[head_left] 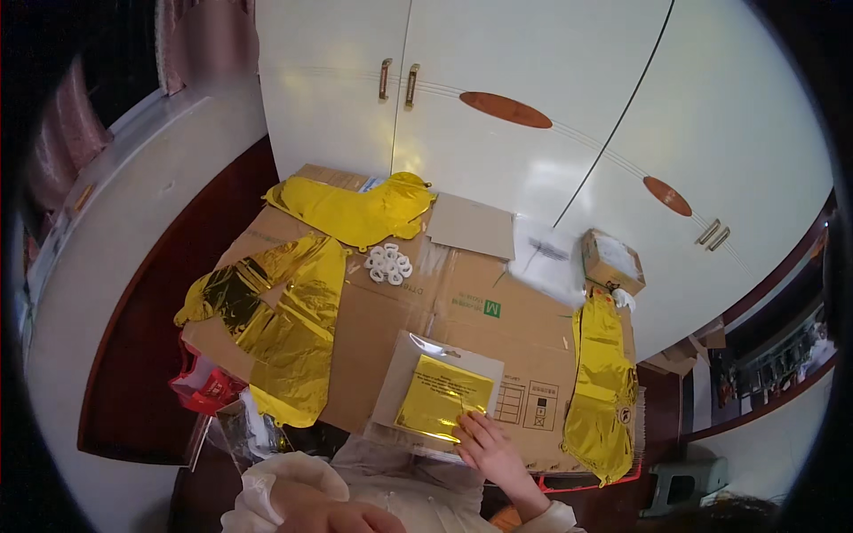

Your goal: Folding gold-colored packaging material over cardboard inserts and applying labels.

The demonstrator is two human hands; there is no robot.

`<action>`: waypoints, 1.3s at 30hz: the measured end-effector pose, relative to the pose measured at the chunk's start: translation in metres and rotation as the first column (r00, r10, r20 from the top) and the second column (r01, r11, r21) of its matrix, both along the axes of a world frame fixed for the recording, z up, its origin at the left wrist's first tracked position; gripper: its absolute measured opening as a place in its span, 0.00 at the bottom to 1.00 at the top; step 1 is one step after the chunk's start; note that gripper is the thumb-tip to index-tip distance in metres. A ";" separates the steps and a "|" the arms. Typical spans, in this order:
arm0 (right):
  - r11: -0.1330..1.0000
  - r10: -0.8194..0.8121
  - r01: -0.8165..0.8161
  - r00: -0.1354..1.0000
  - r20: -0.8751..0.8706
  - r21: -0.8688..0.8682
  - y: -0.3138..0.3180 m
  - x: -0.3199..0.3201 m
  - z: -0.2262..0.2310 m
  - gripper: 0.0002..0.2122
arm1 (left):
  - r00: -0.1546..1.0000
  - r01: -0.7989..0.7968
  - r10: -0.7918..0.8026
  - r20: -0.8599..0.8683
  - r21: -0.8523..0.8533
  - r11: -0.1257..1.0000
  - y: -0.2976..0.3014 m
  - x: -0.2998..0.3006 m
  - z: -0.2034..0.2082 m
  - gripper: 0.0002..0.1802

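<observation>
A folded gold foil balloon [442, 401] lies on a pale card in a clear plastic sleeve [391, 395], at the near edge of the cardboard. Dark print covers the upper part of the foil. My right hand [487, 446] grips the near right corner of this folded balloon, fingertips on its face. My left hand [342, 517] is low at the bottom edge, close to my body and away from the cardboard; its fingers are mostly cut off. Flat gold foil balloons are spread around: an angular one [298, 329] at left, a curved one [355, 210] far left, a long one [600, 391] at right.
White ring-shaped pieces [388, 264] sit in a pile on the cardboard sheet [382, 311]. Behind them lies a grey board [471, 226]. A small carton [611, 259] stands far right, against the white cabinet [498, 53]. A red bag [204, 382] hangs at left; a grey stool [684, 487] stands at lower right.
</observation>
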State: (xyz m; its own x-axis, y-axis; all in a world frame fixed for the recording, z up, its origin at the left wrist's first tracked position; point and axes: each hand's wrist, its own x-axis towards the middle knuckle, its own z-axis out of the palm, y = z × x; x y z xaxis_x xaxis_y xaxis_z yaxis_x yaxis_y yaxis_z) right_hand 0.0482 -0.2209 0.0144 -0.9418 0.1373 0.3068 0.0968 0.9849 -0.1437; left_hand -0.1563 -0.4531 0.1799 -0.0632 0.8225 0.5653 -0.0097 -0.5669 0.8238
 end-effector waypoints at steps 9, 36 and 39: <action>0.999 0.026 -0.025 0.999 -0.022 0.047 0.004 -0.002 0.000 0.14 | 0.998 -0.007 0.006 0.056 0.017 1.000 0.004 -0.008 -0.004 0.18; 0.970 -0.233 0.229 0.971 -0.045 -0.080 0.004 -0.022 0.007 0.20 | 0.323 -0.470 0.279 -0.904 0.103 0.877 0.139 0.003 -0.147 0.28; 0.927 -0.374 0.374 0.927 -0.007 -0.012 0.019 -0.041 -0.009 0.26 | 0.245 -0.541 0.280 -0.928 0.109 0.834 0.164 0.003 -0.181 0.34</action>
State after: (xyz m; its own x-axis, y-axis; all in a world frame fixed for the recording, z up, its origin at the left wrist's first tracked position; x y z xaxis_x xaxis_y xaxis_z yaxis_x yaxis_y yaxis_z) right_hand 0.0077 -0.2015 0.0051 -0.8188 0.4821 0.3117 0.4563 0.8760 -0.1563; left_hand -0.1535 -0.2895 -0.0012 -0.0058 0.9368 0.3497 0.9670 -0.0839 0.2408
